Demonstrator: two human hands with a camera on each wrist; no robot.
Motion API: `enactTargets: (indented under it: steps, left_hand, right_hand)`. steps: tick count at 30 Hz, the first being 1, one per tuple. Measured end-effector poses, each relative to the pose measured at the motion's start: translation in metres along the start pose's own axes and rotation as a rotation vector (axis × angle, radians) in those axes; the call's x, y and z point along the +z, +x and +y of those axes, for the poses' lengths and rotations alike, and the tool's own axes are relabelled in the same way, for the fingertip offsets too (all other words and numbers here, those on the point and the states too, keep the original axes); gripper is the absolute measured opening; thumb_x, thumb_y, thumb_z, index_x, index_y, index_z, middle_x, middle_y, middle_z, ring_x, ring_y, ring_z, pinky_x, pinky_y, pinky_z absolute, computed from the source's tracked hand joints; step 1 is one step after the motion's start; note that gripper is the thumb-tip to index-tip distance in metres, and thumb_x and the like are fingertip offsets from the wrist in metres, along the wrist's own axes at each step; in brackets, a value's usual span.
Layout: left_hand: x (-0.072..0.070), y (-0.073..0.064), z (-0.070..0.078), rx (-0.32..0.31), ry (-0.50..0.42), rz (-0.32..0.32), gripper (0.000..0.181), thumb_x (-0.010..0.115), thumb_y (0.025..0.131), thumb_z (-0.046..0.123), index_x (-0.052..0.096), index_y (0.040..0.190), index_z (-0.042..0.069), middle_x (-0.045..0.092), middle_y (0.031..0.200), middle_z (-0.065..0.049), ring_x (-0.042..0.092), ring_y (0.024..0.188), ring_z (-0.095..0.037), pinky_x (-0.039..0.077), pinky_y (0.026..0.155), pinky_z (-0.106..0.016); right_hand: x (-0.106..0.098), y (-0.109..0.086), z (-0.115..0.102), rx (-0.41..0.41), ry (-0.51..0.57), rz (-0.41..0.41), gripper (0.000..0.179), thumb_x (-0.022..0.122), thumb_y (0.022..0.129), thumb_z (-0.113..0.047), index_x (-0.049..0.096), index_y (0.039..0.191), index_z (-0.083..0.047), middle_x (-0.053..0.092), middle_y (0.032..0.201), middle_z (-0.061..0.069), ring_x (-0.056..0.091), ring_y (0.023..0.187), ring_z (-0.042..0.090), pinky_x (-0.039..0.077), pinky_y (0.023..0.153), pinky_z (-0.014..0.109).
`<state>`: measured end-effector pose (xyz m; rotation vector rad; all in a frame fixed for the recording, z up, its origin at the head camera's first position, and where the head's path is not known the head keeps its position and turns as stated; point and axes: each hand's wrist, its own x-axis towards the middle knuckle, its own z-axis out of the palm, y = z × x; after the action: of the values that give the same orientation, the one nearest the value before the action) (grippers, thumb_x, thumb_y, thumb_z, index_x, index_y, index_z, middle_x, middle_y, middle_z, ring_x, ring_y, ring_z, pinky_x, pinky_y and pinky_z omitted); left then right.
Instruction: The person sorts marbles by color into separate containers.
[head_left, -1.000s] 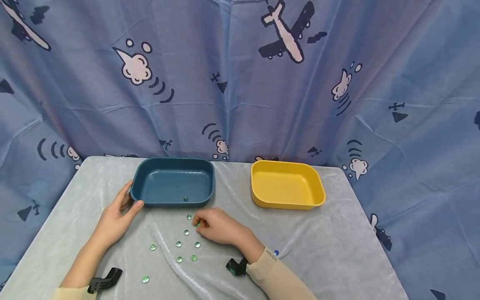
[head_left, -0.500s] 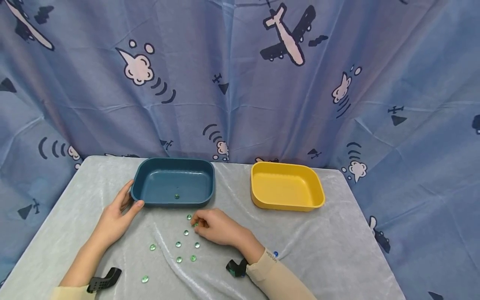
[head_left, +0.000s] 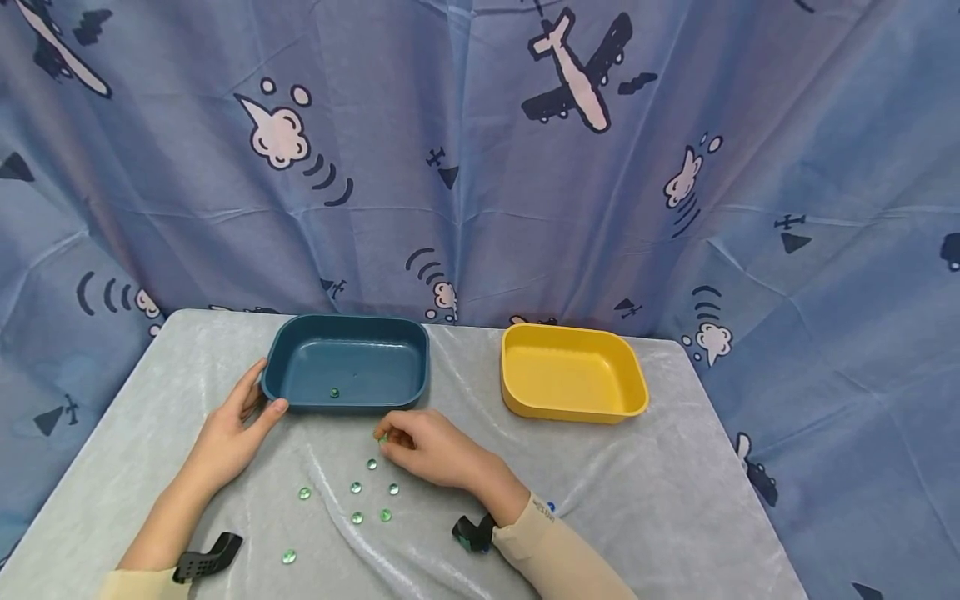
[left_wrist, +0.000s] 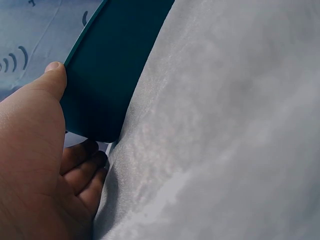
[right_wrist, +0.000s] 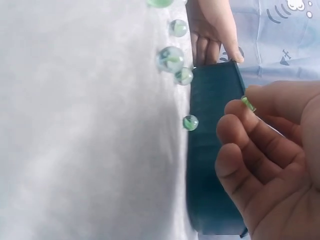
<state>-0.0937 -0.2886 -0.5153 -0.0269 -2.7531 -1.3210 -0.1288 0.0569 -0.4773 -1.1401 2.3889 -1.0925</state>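
A teal bin stands at the back left of the table. My left hand holds its left front corner, thumb on the long front wall and forefinger at the short side. Inside the bin lies one green marble. Just in front of the bin, my right hand pinches a small green marble between thumb and forefinger, the other fingers loosely bent. Several clear glass marbles with green swirls, such as this near marble, lie on the cloth between the hands.
A yellow bin sits at the back right, nothing visible inside. A blue marble lies beside the right sleeve, partly covered. Grey cloth with folds covers the table; a patterned blue curtain hangs behind.
The marble inside the teal bin has rolled left. My right hand has shifted slightly left and toward the bin; the table marble nearest the bin no longer shows separately. The left hand stays put.
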Motion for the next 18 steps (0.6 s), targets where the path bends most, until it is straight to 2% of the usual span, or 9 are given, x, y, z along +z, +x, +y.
enactTargets:
  steps: [11,18]
  left_hand:
    - [0.001,0.0,-0.001,0.001,-0.001,-0.002,0.085,0.066,0.111,0.042,0.017,0.178,0.023,0.045,0.162,-0.034,0.052,0.141,-0.059,0.039,0.11,-0.081]
    - [0.0,0.0,0.001,-0.002,0.004,-0.002,0.085,0.066,0.111,0.042,0.017,0.178,0.023,0.045,0.161,-0.035,0.052,0.141,-0.06,0.038,0.11,-0.082]
  right_hand:
    - [-0.019,0.008,-0.012,-0.047,0.054,0.036,0.018,0.07,0.108,-0.012,0.076,0.123,-0.004,0.07,0.096,-0.007,0.062,0.084,0.002,0.055,0.074,0.019]
    - [-0.031,0.016,-0.019,-0.047,0.096,0.07,0.015,0.07,0.108,-0.013,0.076,0.121,-0.009,0.071,0.096,-0.007,0.062,0.082,0.004,0.056,0.072,0.021]
